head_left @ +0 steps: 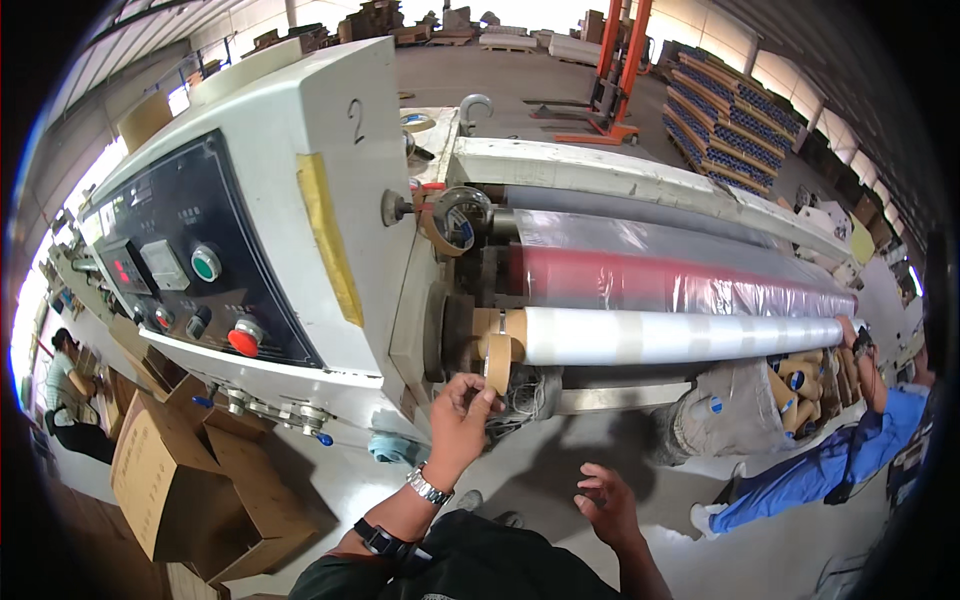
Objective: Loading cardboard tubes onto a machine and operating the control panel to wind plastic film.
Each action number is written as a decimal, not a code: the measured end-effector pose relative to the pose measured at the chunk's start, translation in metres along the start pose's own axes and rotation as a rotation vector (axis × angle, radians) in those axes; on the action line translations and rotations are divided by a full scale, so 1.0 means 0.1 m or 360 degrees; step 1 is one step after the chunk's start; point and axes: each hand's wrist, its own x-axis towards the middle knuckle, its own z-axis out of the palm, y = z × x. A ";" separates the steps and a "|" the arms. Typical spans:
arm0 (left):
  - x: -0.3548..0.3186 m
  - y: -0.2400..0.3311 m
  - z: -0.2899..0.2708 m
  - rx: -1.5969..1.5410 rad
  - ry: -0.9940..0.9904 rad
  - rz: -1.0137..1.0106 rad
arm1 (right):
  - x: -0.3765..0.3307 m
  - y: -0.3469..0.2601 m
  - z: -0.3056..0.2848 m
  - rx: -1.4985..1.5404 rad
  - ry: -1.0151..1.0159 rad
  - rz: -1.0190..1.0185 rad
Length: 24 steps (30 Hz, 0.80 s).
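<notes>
Head view. Left hand (462, 412): fingers pinching the tape (498, 366) by its lower rim, at the left end of the white roll (680, 336), beside the machine (355, 110). The tape is probably best kept square to the roll, under even tension. Right hand (608, 502): fingers loosely curled, nothing visibly held; floor (585, 435) shows toward the machine's front edge. Co-worker's hand (848, 331): at the roll's right end.

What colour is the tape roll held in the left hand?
The tape roll in the left hand is tan, best seen in the head view.
</notes>
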 end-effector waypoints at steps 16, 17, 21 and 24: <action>-0.09 0.56 -0.59 0.0435 0.0218 0.1100 | 0.12 -0.01 0.38 -0.0132 -0.0090 0.0103; 0.09 0.68 -0.70 0.0293 0.0148 0.1326 | 0.11 -0.06 0.41 -0.0216 -0.0095 0.0017; 0.18 1.13 -0.75 0.0475 0.0243 0.1778 | 0.09 -0.19 0.47 -0.0161 -0.0198 0.0133; 0.01 1.31 -0.60 0.0467 0.0187 0.1718 | 0.01 -0.19 0.52 -0.0100 -0.0208 0.0050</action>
